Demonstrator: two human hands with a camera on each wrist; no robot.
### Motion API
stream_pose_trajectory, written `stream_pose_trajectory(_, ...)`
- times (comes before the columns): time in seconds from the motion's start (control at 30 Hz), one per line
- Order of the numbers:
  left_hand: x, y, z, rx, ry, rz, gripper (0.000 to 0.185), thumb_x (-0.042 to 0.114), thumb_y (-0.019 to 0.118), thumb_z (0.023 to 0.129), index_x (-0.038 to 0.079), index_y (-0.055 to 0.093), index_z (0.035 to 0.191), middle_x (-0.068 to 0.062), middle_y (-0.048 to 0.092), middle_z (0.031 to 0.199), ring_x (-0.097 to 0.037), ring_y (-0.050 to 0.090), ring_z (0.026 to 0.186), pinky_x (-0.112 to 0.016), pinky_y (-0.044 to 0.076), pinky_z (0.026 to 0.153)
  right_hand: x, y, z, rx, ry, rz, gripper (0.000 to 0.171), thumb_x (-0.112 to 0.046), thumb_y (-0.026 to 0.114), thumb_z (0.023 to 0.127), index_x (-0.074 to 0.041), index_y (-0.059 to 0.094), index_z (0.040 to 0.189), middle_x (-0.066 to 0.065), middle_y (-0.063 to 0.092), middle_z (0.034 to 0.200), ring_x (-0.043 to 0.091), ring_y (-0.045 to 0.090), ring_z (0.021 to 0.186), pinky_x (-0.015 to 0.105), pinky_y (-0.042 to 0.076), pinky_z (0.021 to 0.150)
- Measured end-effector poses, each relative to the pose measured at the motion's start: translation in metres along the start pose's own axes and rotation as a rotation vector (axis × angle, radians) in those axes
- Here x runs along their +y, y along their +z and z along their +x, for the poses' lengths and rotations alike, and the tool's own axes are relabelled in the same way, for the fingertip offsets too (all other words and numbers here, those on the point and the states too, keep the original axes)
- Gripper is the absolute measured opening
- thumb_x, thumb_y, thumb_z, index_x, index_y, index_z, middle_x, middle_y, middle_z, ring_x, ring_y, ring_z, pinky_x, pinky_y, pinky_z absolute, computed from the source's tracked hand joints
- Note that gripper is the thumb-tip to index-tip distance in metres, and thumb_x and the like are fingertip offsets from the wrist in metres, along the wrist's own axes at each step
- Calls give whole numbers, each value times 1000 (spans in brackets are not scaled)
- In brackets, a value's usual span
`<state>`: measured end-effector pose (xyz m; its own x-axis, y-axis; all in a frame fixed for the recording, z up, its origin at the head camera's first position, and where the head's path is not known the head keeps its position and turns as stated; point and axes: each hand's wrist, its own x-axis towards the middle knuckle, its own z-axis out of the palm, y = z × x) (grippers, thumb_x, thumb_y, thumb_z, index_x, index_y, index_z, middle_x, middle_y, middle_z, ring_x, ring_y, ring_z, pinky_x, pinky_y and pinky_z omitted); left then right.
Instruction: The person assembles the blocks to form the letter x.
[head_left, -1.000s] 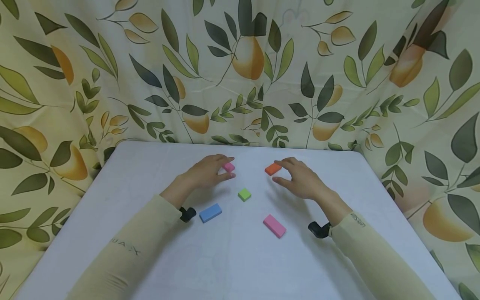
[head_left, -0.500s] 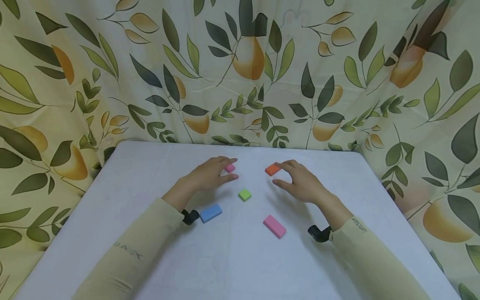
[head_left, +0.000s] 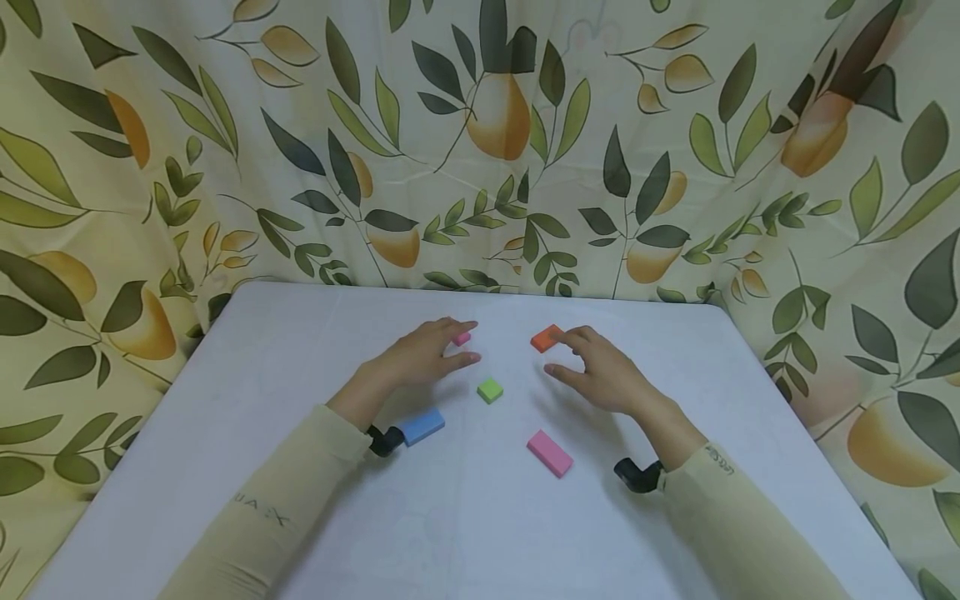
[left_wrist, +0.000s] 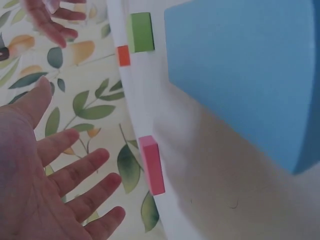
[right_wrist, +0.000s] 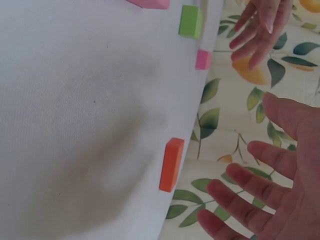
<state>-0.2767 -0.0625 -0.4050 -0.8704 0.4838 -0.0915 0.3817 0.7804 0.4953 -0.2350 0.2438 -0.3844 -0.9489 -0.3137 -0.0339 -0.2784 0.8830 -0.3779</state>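
1. Fingers of the left hand (head_left: 416, 357) lie straight and spread, holding nothing; the left wrist view shows an open palm with clear space between it and the small pink block (left_wrist: 151, 164).
2. Fingers of the right hand (head_left: 600, 371) are likewise loosely extended and hold nothing, with the orange block (head_left: 547, 337) just beyond the fingertips; the right wrist view shows a gap between them.
3. Both blocks lie flat near the far edge of the white table (head_left: 465, 517), the small pink block (head_left: 461, 338) to the left, the orange one to the right, well apart from each other.
4. Nearer the person lie a green block (head_left: 490, 389), a blue block (head_left: 422, 426) beside the left wrist, and a long pink block (head_left: 550, 452).
5. These blocks look like matte foam or light wood: probably very light, stiff enough to keep their shape, not fragile and not slippery on the cloth-like top.
6. A pinch across the two long sides, thumb on one and forefinger on the other, looks the surest hold; being thin and flat, they may need a fingertip under an edge.
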Motion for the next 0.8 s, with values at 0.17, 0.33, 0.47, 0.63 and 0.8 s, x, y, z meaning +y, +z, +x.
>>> stream_pose_trajectory(0.17,2,1,-1,-12,-6,-35,70,69,45,89,39,29,150,1,34,155,-24,27,146,-53,29,113,-3,2,-3,-3,3,34,54,-49,62,90,-27,49,138,4,46,138,31,52,121,53,48,93)
stream_pose_trajectory(0.33,0,6,-1,-9,1,-65,69,69,46,89,39,31,149,3,33,156,-20,19,149,-51,25,116,-2,6,-5,2,-4,47,52,-52,62,89,-29,51,135,1,50,131,29,56,117,48,50,90)
stream_pose_trajectory(0.47,-2,10,0,3,31,-106,68,67,48,89,38,33,149,4,44,149,-17,29,145,-47,29,115,-1,9,-7,0,-8,64,53,-52,62,89,-30,50,135,2,51,131,26,57,114,47,50,89)
stream_pose_trajectory(0.63,-4,15,1,6,54,-119,68,68,47,89,38,33,149,7,42,151,-16,36,141,-44,33,113,-3,10,-10,2,-6,77,52,-50,63,89,-30,50,136,2,52,130,25,57,112,45,51,86)
stream_pose_trajectory(0.8,-2,17,-2,-6,42,-149,67,69,46,89,41,31,149,10,35,154,-17,30,145,-48,30,115,-3,12,-12,14,-7,86,52,-51,63,89,-31,51,135,-2,53,129,22,58,109,42,51,84)
